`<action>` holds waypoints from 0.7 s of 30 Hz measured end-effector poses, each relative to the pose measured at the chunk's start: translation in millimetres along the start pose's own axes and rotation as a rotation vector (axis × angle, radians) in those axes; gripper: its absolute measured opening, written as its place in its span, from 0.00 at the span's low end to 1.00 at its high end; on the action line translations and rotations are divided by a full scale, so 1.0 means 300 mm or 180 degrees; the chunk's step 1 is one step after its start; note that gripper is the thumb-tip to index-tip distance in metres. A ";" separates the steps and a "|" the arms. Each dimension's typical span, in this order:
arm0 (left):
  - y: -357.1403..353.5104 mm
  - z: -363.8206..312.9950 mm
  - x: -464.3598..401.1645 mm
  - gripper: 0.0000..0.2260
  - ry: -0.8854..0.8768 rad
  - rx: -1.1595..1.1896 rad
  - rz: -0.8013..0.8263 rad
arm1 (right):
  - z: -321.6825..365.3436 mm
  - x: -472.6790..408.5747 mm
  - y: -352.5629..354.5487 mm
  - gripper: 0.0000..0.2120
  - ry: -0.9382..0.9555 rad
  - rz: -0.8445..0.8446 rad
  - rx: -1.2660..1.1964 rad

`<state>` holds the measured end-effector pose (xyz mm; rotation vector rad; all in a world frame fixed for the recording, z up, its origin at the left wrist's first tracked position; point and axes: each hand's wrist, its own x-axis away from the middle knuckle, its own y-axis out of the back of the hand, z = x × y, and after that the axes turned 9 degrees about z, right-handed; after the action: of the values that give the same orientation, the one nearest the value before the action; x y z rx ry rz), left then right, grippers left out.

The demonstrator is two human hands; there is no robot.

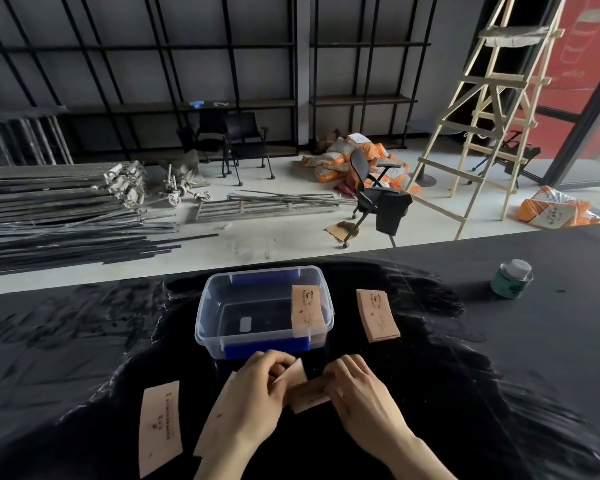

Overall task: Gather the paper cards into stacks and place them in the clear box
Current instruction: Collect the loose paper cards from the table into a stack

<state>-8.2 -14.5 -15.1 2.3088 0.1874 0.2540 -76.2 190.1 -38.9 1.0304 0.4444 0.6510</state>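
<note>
Both hands meet just in front of the clear box (208,306) with blue clips. My left hand (253,396) and my right hand (357,389) pinch a small bunch of tan paper cards (307,393) between them, just above the black table. One stack of cards (307,315) leans inside the box at its right end. Another stack (378,315) lies on the table to the right of the box. A single card (160,427) lies at the near left, and a further card (205,434) shows partly under my left wrist.
A black plastic sheet covers the table (499,375). A green tape roll (511,279) stands at the far right. Beyond the table's far edge are an office chair (374,195), a wooden ladder (482,116), metal bars and orange sacks on the floor.
</note>
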 end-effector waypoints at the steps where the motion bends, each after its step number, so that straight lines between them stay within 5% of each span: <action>1: -0.005 -0.017 -0.012 0.16 -0.0099 0.0084 0.0112 | 0.004 -0.002 0.000 0.15 -0.0046 -0.0035 -0.0068; 6: -0.056 -0.070 -0.026 0.20 -0.0408 0.0990 0.0772 | 0.003 -0.003 -0.010 0.31 0.0052 -0.0047 -0.0062; 9: -0.062 -0.048 -0.004 0.12 -0.0407 0.1047 -0.0048 | 0.000 -0.002 -0.010 0.21 0.0154 -0.0108 -0.0045; 12: -0.018 0.029 0.034 0.09 0.0299 0.0299 -0.0992 | 0.000 -0.007 -0.017 0.13 0.0143 -0.0185 -0.0017; 16: 0.035 0.110 0.086 0.28 0.1485 -0.1258 -0.0167 | 0.007 -0.020 -0.025 0.10 0.0137 -0.0217 0.0010; 21: 0.059 0.101 0.078 0.24 0.1125 -0.0887 -0.0036 | 0.012 -0.033 -0.029 0.10 0.0114 -0.0128 0.0070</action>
<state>22.6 -42.7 -19.4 1.9724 0.3205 0.6418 -78.7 178.0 -44.5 1.0296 0.5032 0.6307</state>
